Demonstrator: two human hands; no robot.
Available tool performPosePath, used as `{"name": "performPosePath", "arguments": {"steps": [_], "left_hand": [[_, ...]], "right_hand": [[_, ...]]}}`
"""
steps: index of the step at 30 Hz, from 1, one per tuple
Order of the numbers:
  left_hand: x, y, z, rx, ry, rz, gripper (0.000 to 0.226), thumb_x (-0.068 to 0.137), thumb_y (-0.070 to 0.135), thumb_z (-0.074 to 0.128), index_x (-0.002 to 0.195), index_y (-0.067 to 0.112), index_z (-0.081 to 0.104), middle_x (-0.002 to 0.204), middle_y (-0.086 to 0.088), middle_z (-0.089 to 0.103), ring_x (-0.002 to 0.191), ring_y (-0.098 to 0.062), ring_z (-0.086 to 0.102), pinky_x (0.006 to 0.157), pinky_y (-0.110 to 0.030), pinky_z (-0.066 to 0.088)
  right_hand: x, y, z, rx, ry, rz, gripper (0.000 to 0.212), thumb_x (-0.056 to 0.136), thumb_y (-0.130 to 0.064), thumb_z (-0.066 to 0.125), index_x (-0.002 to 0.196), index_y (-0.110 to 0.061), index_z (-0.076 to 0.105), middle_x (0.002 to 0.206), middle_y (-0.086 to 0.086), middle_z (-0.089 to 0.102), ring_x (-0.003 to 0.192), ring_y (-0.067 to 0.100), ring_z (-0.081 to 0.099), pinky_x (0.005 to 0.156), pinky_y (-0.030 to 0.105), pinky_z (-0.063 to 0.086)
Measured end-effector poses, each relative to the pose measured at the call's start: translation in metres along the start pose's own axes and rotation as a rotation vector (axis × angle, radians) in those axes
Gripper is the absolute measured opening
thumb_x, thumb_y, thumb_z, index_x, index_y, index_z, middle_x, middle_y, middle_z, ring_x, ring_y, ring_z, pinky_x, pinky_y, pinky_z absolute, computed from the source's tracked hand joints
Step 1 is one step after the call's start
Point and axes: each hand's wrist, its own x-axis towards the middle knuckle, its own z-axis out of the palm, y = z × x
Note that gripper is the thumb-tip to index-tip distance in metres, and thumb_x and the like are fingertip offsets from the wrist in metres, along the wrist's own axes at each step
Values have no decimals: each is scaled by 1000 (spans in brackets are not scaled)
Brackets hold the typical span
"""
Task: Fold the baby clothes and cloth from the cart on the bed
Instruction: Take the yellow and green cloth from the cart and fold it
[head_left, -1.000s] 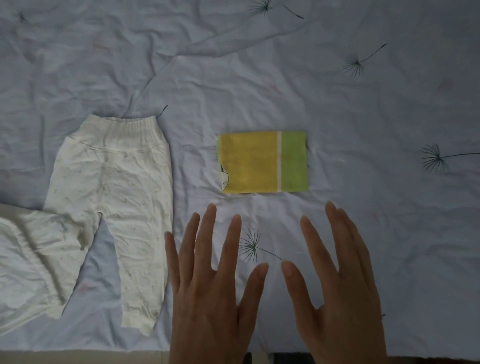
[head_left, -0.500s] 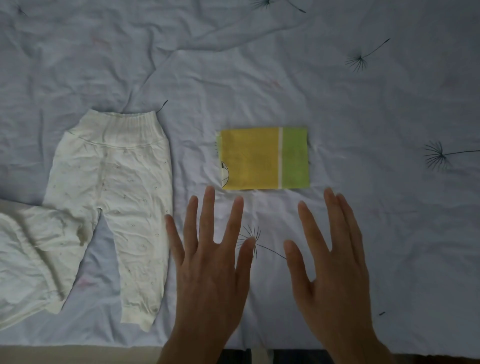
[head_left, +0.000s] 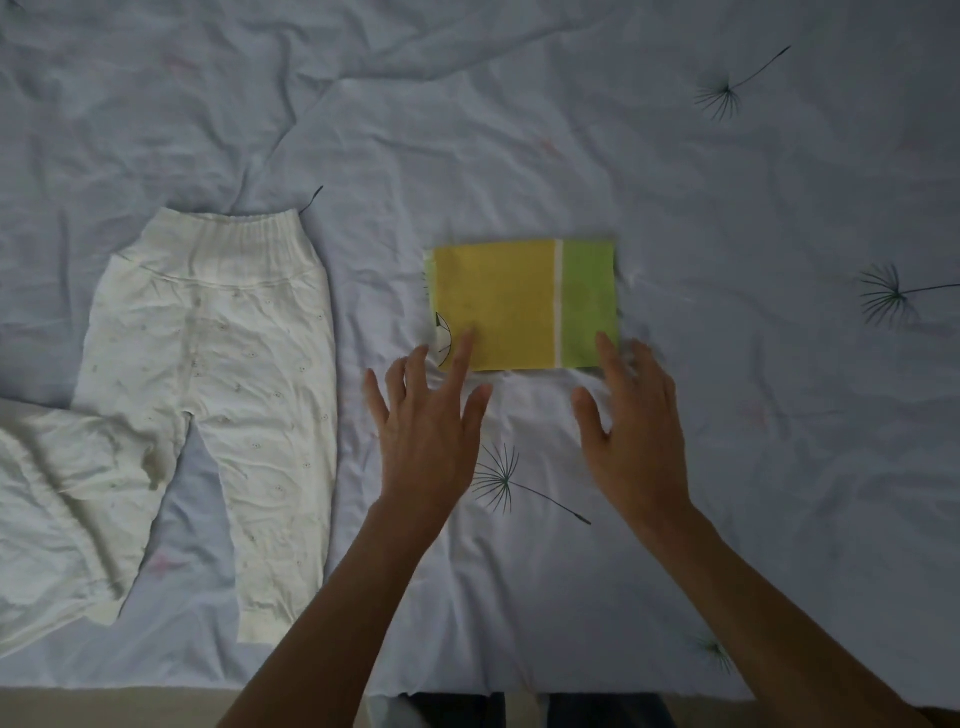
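Observation:
A small yellow and green cloth (head_left: 524, 304), folded into a rectangle, lies flat near the middle of the bed. My left hand (head_left: 428, 426) is spread open with a fingertip over the cloth's lower left corner. My right hand (head_left: 634, 421) is open too, its fingertips at the cloth's lower right corner. Neither hand grips anything. White baby trousers (head_left: 208, 384) lie spread flat to the left, waistband away from me.
Another white garment (head_left: 47, 499) lies crumpled at the far left, overlapping one trouser leg. The pale blue bed sheet (head_left: 753, 415) with dandelion prints is wrinkled. The bed's near edge (head_left: 156, 696) runs along the bottom.
Both hands have moved forward across the sheet from near the bed's edge up to the folded cloth's lower corners. The cloth and the trousers have not moved.

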Motion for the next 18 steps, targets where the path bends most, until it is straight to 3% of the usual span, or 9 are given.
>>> {"name": "performPosePath", "arguments": {"steps": [2, 4, 9, 12, 15, 17, 18], "left_hand": [[8, -1, 2, -137, 7, -60, 57, 111, 59, 38, 166, 47, 27, 139, -6, 55, 133, -28, 48, 123, -56, 27], [14, 0, 2, -309, -1, -116, 55, 110, 57, 44, 163, 47, 34, 118, 2, 55, 118, -22, 50, 117, -51, 34], [23, 2, 1, -490, -30, -129, 51, 108, 48, 56, 158, 45, 45, 98, 7, 49, 101, -17, 54, 106, -55, 47], [25, 2, 1, -618, 2, -146, 48, 105, 38, 66, 152, 40, 55, 98, 12, 51, 93, -10, 58, 101, -46, 52], [30, 2, -1, -782, -3, -181, 47, 103, 28, 72, 148, 33, 63, 120, 4, 66, 101, -2, 63, 94, -28, 56], [36, 3, -5, -883, -14, -229, 45, 101, 25, 74, 145, 30, 66, 130, 1, 71, 110, -6, 66, 96, -24, 57], [39, 4, -7, -933, -21, -257, 45, 100, 26, 76, 144, 30, 68, 128, 3, 73, 112, -12, 69, 99, -29, 59]], "right_hand": [[9, 4, 5, 84, 21, 36, 59, 106, -41, 53, 161, -21, 42, 152, 15, 49, 139, 36, 45, 115, 48, 42], [20, 4, 7, 170, 40, 75, 62, 102, -41, 54, 159, -19, 45, 141, 12, 56, 129, 34, 51, 112, 47, 43], [44, 5, 1, 374, -32, 174, 65, 96, -40, 56, 158, -26, 44, 123, 11, 62, 112, 28, 63, 96, 46, 57], [51, 1, -2, 475, -80, 251, 63, 92, -37, 60, 154, -30, 48, 129, 6, 66, 109, 25, 69, 95, 46, 59], [55, -5, -5, 641, -72, 339, 55, 94, -22, 68, 148, -28, 57, 116, 4, 73, 96, 19, 74, 84, 41, 61], [58, -7, -9, 741, -67, 403, 52, 96, -9, 70, 146, -24, 61, 106, 3, 74, 84, 12, 75, 75, 31, 60], [60, -7, -10, 781, -74, 425, 52, 97, -5, 70, 145, -22, 62, 103, 5, 74, 80, 11, 75, 74, 28, 61]]}}
